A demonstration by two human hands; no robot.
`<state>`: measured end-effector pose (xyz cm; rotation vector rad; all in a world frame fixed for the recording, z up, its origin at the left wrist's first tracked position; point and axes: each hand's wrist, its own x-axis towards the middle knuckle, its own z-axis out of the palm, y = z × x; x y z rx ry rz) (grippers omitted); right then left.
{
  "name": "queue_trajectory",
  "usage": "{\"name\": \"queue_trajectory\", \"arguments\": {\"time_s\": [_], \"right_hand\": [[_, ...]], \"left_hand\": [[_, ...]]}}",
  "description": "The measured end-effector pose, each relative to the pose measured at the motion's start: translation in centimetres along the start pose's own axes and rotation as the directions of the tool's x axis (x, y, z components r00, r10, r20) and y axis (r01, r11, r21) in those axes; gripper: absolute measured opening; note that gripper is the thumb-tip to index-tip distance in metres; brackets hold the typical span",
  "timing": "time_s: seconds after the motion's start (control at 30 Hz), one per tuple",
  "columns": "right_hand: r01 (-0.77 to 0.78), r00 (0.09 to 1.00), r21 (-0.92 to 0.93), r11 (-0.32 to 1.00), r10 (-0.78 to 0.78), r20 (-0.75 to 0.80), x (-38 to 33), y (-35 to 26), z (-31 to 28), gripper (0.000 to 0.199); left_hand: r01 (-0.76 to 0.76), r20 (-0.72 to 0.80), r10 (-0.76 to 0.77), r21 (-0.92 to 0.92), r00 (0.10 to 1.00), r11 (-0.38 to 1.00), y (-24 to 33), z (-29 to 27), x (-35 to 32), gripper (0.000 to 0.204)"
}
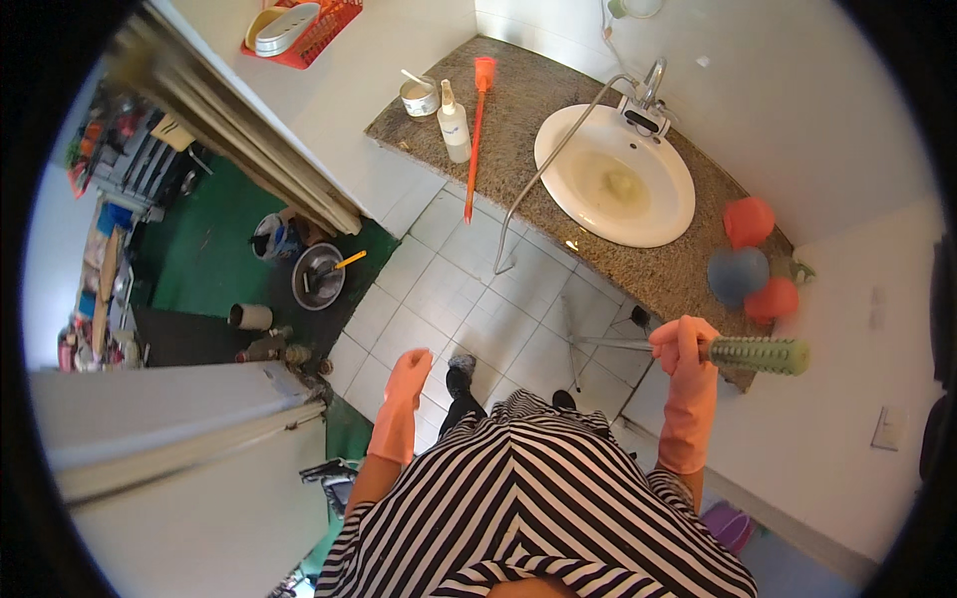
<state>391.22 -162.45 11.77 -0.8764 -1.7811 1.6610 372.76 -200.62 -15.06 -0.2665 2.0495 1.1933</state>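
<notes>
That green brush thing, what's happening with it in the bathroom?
A person in a striped top and pink rubber gloves stands on the white tiled floor by a granite counter. The right hand grips a long brush with a green bristly head, held out sideways beside the counter. The left hand hangs loose and holds nothing. The white sink has cloudy water in it, and a hose runs from the tap down to the floor. A spray bottle and an orange-handled brush rest on the counter.
</notes>
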Motion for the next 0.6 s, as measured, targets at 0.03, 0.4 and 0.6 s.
{"name": "queue_trajectory", "arguments": {"time_s": [0.03,0.4,0.6], "right_hand": [[0.000,0.999,-0.018,1.000,-0.001,-0.034,0.0,0.2,1.0,0.037],[-0.023,0.936,-0.216,0.976,-0.055,-0.348,-1.7,0.1,5.9,0.035],[-0.116,0.864,-0.357,0.927,-0.083,-0.496,0.0,1.7,5.3,0.031]], "left_hand": [[-0.087,0.009,0.087,0.042,0.996,0.995,1.3,-0.2,2.2,0.051],[0.129,0.397,-0.055,-0.163,0.916,0.978,19.5,13.0,23.4,0.097],[-0.334,0.713,-0.081,0.422,0.696,0.843,19.5,17.4,42.6,0.096]]}}
